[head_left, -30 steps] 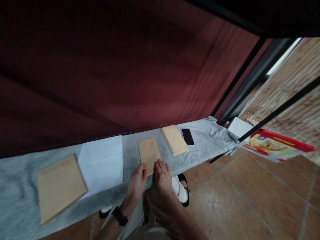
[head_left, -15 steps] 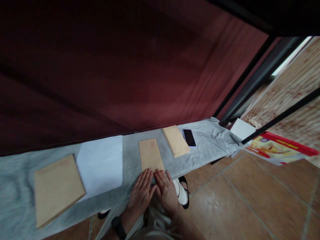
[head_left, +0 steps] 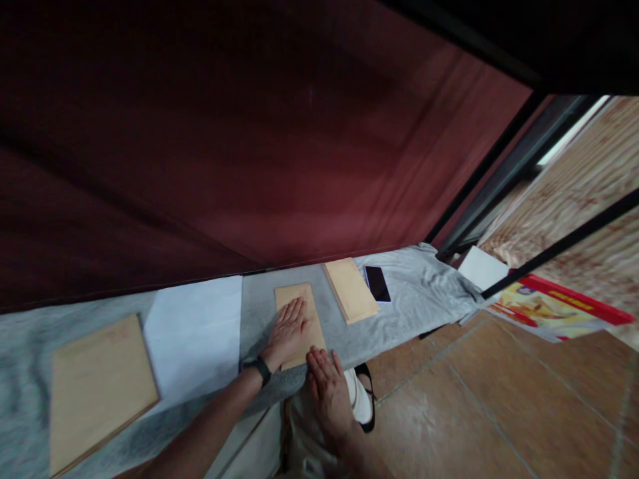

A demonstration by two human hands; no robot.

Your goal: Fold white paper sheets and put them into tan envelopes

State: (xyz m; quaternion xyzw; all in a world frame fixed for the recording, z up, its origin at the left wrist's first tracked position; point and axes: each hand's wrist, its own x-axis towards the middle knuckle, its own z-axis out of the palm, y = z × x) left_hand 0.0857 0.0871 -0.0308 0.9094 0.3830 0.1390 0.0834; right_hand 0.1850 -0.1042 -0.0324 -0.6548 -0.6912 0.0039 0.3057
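A tan paper envelope [head_left: 313, 326] lies flat on the grey cloth-covered table [head_left: 349, 339] in front of me. My left hand [head_left: 288, 326], with a dark band on the wrist, rests flat across the envelope's middle, fingers stretched toward its far end. At the near right corner lies my right hand [head_left: 327, 382], its fingers extended over the edge. To the right is a stack of similar tan envelopes [head_left: 352, 291]. A larger pile of tan paper pieces [head_left: 102, 392] sits at the left, partly beside a white paper sheet [head_left: 197, 336].
A phone [head_left: 378, 284] lies right of the envelope stack. Behind the table hangs a dark red curtain-like panel [head_left: 279, 166]. A black metal bar [head_left: 559, 246] and a red and yellow printed board [head_left: 559, 306] stand at the right, over the tiled floor [head_left: 449, 406].
My left hand has slid forward from the envelope's near edge to its middle. My right hand stays at the near edge. The view has shifted slightly.
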